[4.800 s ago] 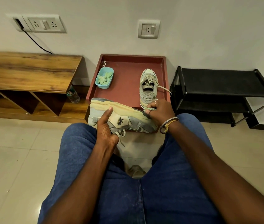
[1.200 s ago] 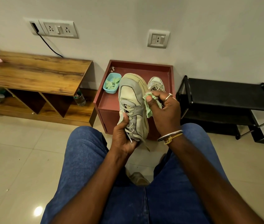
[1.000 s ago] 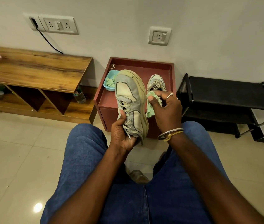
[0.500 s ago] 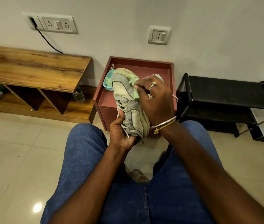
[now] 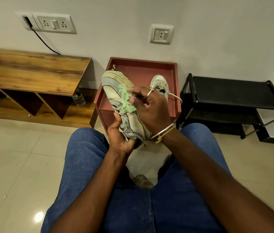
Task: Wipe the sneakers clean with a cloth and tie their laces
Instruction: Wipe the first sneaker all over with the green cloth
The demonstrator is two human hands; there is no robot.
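A worn grey and cream sneaker [image 5: 114,91] stands toe-up above my knees, its laces loose. My left hand [image 5: 121,137] grips it from below at the heel end. My right hand [image 5: 151,106] pinches a crumpled green cloth [image 5: 126,100] and presses it on the sneaker's upper near the toe. The second sneaker [image 5: 160,84] lies on the red tray-top side table [image 5: 173,91], partly hidden behind my right hand, with one untied lace trailing over the table's right rim.
A wooden bench [image 5: 35,71] with open cubbies stands at the left, a plastic bottle [image 5: 80,100] beside it. A black shoe rack [image 5: 233,98] is at the right. Wall sockets hang above. A sliver of blue shows behind the held sneaker's toe. Pale tiles cover the floor.
The held sneaker was turned from lying on its side to toe-up. My right hand with the cloth moved from the sneaker's right side onto its upper and has slid down it a little.
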